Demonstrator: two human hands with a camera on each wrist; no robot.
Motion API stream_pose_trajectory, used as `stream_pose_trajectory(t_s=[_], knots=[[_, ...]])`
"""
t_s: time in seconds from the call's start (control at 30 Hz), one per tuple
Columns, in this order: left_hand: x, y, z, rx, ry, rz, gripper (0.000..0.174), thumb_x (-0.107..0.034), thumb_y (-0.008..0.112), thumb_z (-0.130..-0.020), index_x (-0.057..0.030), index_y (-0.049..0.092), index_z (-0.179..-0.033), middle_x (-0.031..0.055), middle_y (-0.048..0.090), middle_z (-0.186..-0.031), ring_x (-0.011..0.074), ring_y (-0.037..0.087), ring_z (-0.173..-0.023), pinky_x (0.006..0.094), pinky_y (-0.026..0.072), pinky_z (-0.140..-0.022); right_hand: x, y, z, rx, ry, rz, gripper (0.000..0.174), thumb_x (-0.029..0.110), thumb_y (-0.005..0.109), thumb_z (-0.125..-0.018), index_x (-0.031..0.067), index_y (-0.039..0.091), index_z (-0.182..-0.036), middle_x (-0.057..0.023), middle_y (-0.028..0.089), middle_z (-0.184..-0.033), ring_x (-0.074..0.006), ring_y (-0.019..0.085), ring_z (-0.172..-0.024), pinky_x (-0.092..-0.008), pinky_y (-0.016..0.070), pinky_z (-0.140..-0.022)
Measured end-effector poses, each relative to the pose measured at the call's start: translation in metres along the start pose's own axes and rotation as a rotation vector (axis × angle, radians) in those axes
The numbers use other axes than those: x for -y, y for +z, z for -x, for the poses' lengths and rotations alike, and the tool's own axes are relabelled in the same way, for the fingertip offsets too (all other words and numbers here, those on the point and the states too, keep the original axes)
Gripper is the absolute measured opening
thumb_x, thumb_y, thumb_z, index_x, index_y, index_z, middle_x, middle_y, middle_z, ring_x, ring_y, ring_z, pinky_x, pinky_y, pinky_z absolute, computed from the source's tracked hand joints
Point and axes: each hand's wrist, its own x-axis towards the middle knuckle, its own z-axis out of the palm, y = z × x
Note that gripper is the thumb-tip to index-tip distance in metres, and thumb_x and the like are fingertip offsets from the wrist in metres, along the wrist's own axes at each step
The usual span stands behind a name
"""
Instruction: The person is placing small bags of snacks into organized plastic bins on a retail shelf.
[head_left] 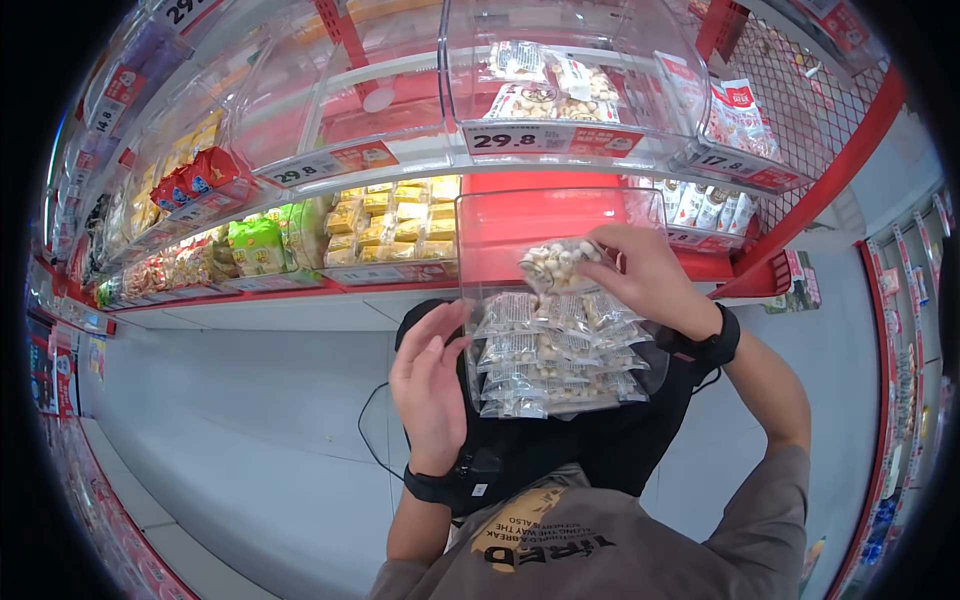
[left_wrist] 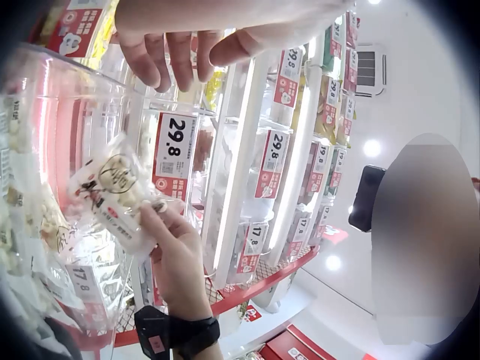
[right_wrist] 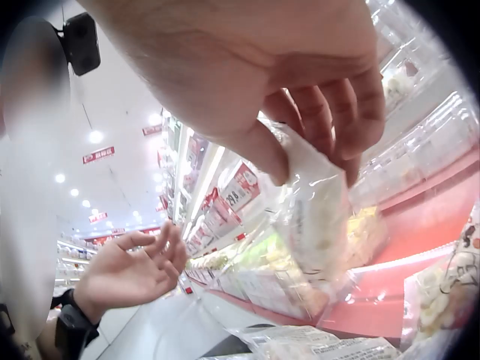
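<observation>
My right hand (head_left: 645, 275) pinches a small clear packet of whitish, nut-like pieces (head_left: 553, 265) between thumb and fingers. In the left wrist view, this packet (left_wrist: 116, 187) shows a printed round emblem and red marks. Below it, overlapping rows of similar packets (head_left: 550, 350) fill the near part of a clear plastic bin (head_left: 560, 192), which tilts out from the shelf over a dark-clothed lap. Beside the bin's left wall, my left hand (head_left: 430, 385) is raised with its fingers extended and holds nothing. The right wrist view shows that hand (right_wrist: 135, 270) with its palm turned up.
Above the bin, an upper shelf carries clear boxes with more packets (head_left: 560, 90) and a 29.8 price label (head_left: 500, 140). Yellow packs (head_left: 395, 220) stand to the left. A red-framed mesh panel (head_left: 790, 110) borders the right side. Another shelf (head_left: 900, 380) lines the far right.
</observation>
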Motion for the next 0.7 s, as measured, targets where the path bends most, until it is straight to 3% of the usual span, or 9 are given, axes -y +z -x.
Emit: stream_pose_trajectory(t_s=[0.03,0.17,0.27,0.37,0.47,0.53,0.63,0.67,0.7], knots=[[0.0,-0.012,0.0,0.021,0.037,-0.021,0.026,-0.012,0.049,-0.091,0.0051,0.058,-0.109,0.0171,0.061,-0.112,0.0256,0.057,-0.107,0.0353,0.0437,-0.089,-0.009,0.01,-0.003,-0.061,-0.069,0.179,0.014,0.014,0.068,-0.078,0.0024,0.062,-0.082,-0.0106,0.062,-0.077,-0.0286,0.062,-0.07,-0.0381,0.0474,-0.06],[0.003,-0.01,0.003,0.069,0.058,0.026,0.02,-0.006,0.048,-0.086,0.0067,0.061,-0.094,0.0174,0.062,-0.1,0.0229,0.057,-0.094,0.0324,0.0431,-0.081,-0.014,0.051,-0.022,-0.065,-0.34,0.687,0.015,0.01,0.063,-0.071,0.0068,0.062,-0.086,-0.009,0.063,-0.085,-0.0246,0.064,-0.077,-0.0364,0.0506,-0.064],[0.002,-0.008,0.004,0.096,0.053,0.003,0.018,-0.006,0.049,-0.084,0.0065,0.06,-0.089,0.0167,0.061,-0.096,0.0227,0.056,-0.089,0.0317,0.042,-0.078,-0.012,0.084,-0.041,0.145,-0.351,0.604,0.022,0.014,0.065,-0.075,0.0026,0.06,-0.093,-0.0133,0.064,-0.09,-0.0291,0.065,-0.085,-0.0397,0.052,-0.073],[0.001,-0.022,0.006,0.102,0.072,-0.035,0.019,-0.011,0.05,-0.085,0.0051,0.059,-0.089,0.0156,0.059,-0.095,0.0233,0.055,-0.088,0.032,0.041,-0.077,-0.029,0.103,-0.047,0.359,-0.224,0.352,0.039,0.022,0.066,-0.082,-0.001,0.057,-0.112,-0.0162,0.061,-0.1,-0.0335,0.063,-0.094,-0.0442,0.0508,-0.081],[-0.004,-0.028,0.007,0.109,0.094,-0.063,0.018,-0.009,0.05,-0.085,0.0051,0.06,-0.089,0.0154,0.059,-0.096,0.0233,0.054,-0.089,0.0319,0.0408,-0.077,-0.031,0.097,-0.055,0.618,-0.062,0.116,0.06,0.03,0.065,-0.084,-0.0012,0.045,-0.131,-0.0232,0.055,-0.12,-0.0391,0.059,-0.105,-0.0454,0.0476,-0.09],[-0.006,-0.02,0.007,0.15,0.093,-0.09,0.018,-0.008,0.051,-0.084,0.0054,0.061,-0.091,0.0153,0.06,-0.099,0.0239,0.055,-0.091,0.0326,0.0416,-0.081,-0.037,0.106,-0.044,0.621,-0.049,0.067,0.067,0.033,0.064,-0.085,0.0034,0.038,-0.139,-0.0244,0.048,-0.13,-0.041,0.057,-0.109,-0.048,0.0454,-0.093],[-0.001,0.007,-0.002,0.368,0.145,-0.536,0.021,-0.006,0.051,-0.084,0.007,0.062,-0.096,0.0144,0.06,-0.106,0.0242,0.056,-0.097,0.0345,0.0419,-0.089,-0.031,0.112,-0.026,0.592,-0.035,0.196,0.069,0.039,0.058,-0.088,0.0045,0.033,-0.143,-0.0251,0.037,-0.142,-0.0432,0.049,-0.121,-0.054,0.0389,-0.099],[0.003,0.016,-0.009,0.452,0.198,-0.759,0.023,-0.007,0.051,-0.086,0.0069,0.063,-0.099,0.0168,0.061,-0.111,0.0274,0.057,-0.106,0.0368,0.0398,-0.097,-0.029,0.11,-0.022,0.577,-0.031,0.272,0.068,0.042,0.055,-0.09,0.0039,0.033,-0.143,-0.0252,0.033,-0.146,-0.0438,0.046,-0.125,-0.0563,0.0362,-0.101],[0.011,0.027,-0.013,0.466,0.272,-0.927,0.025,-0.011,0.051,-0.088,0.006,0.062,-0.104,0.0186,0.059,-0.116,0.0302,0.056,-0.11,0.0383,0.0396,-0.098,-0.037,0.111,-0.021,0.57,-0.149,0.281,0.068,0.041,0.055,-0.09,0.0034,0.033,-0.142,-0.0241,0.037,-0.144,-0.0432,0.047,-0.125,-0.057,0.0357,-0.101]])
